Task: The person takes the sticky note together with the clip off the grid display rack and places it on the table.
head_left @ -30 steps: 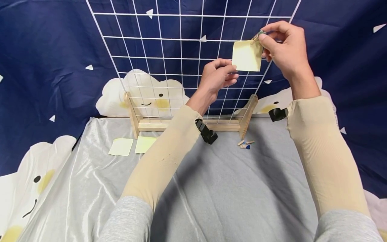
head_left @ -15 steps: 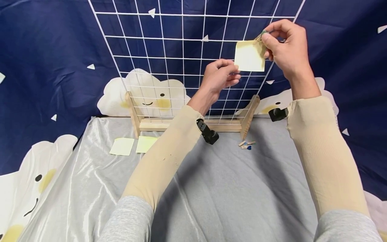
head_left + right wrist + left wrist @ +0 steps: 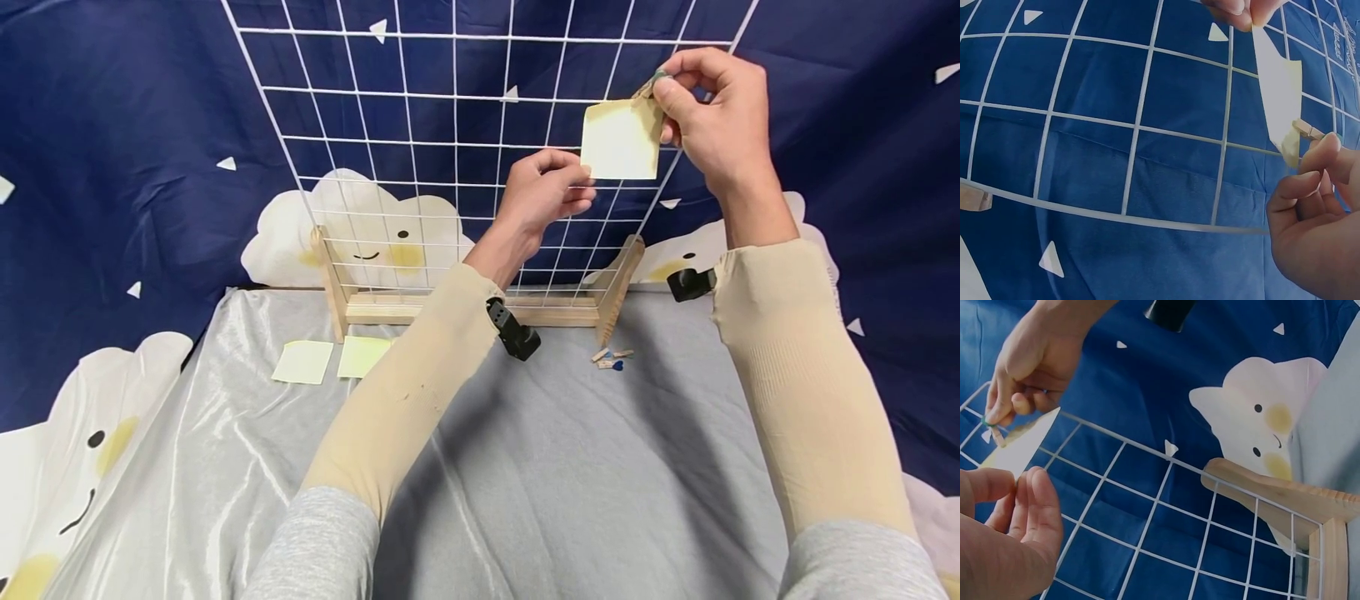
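Observation:
A pale yellow sticky note [image 3: 619,143] stands against the upper right of a white wire grid [image 3: 454,146]. My left hand [image 3: 542,193] pinches the note's lower left corner between thumb and fingers. At the note's top right, my right hand [image 3: 720,117] pinches a small wooden clothespin [image 3: 643,90] with a green end. In the right wrist view the clothespin [image 3: 1307,130] sits at the note's edge; whether its jaws also span a grid wire I cannot tell. The left wrist view shows the note [image 3: 1022,447] nearly edge-on between both hands.
Wooden feet [image 3: 617,292] hold the grid up on a grey cloth [image 3: 570,467]. Two more sticky notes, one pale [image 3: 303,362] and one yellower [image 3: 363,357], lie at left. Several small clothespins [image 3: 611,359] lie by the right foot. A dark blue curtain [image 3: 150,208] hangs behind.
The view has shifted slightly. Both hands keep their grip on the note and the clothespin, and the right hand has moved a touch to the right.

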A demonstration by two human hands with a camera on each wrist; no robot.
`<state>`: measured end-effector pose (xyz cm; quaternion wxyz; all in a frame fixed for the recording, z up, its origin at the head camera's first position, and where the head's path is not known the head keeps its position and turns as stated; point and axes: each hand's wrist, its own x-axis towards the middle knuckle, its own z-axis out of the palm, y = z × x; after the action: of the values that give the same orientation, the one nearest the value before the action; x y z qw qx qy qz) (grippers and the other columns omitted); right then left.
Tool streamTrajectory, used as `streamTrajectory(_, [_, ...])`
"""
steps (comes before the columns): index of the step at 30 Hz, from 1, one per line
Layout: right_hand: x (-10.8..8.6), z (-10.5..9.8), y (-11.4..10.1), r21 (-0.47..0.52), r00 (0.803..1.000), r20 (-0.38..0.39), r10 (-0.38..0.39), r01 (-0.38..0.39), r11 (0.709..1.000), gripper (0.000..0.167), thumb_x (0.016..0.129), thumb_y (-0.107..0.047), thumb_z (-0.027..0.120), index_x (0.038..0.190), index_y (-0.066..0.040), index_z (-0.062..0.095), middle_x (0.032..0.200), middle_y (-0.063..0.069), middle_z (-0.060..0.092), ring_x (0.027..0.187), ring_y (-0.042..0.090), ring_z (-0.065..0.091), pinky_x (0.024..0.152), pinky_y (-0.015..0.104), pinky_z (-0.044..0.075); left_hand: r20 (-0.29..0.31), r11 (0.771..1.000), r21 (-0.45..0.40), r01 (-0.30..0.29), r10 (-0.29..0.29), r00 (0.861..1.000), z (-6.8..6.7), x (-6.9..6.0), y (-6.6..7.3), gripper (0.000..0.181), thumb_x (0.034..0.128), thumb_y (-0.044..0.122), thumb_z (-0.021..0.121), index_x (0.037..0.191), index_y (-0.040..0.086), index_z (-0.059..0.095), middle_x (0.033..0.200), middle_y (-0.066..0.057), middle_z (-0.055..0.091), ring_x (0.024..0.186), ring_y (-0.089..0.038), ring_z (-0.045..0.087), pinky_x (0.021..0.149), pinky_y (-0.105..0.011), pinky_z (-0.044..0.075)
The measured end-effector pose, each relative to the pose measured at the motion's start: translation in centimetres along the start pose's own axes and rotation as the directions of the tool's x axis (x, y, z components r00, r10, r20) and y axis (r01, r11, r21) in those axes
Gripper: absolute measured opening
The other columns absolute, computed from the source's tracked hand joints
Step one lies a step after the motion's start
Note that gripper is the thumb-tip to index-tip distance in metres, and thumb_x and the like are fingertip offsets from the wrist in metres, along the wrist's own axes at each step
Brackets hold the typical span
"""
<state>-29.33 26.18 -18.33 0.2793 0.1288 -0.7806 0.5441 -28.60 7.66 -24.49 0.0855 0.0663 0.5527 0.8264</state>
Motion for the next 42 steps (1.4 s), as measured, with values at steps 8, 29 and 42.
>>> streamTrajectory(8, [-0.3,-0.2,0.2,0.045,0.999,0.01,0.038,-0.038,0.998,0.011,0.095,0.0,0.069,0.101,-0.009,0.074,0.078,0.004,0.057,0.045,0.011,0.049,0.046,0.014,0.045,0.007,0.999,0.033,0.013,-0.014,1.0,-0.7,-0.2,-0.3,0.003,0.0965,-0.002,0.066,0.096,0.001,0.064,0.084,-0.011,0.068,0.068,-0.015,0.067,0.067,-0.022,0.061])
streamTrajectory(29, [-1.6,-0.8,1.5,0.251,0.986,0.025,0.164,-0.165,0.954,0.006,0.092,-0.001,0.073,0.096,-0.004,0.068,0.078,0.008,0.059,0.045,0.014,0.051,0.044,0.017,0.046,0.019,0.999,0.027,0.042,-0.043,0.999,-3.3,-1.4,-2.2,0.004,0.0966,-0.001,0.066,0.1,0.001,0.066,0.088,-0.014,0.07,0.068,-0.016,0.068,0.066,-0.022,0.061])
streamTrajectory(42, [-2.8,-0.7,2.5,0.308,0.983,0.046,0.177,-0.182,0.934,0.008,0.09,0.001,0.074,0.095,-0.003,0.068,0.074,0.006,0.06,0.043,0.013,0.052,0.044,0.018,0.045,0.027,0.998,0.032,0.046,-0.047,0.999,-4.5,-2.2,-3.1,0.005,0.097,-0.001,0.065,0.101,0.001,0.064,0.099,-0.025,0.07,0.069,-0.016,0.068,0.066,-0.021,0.061])
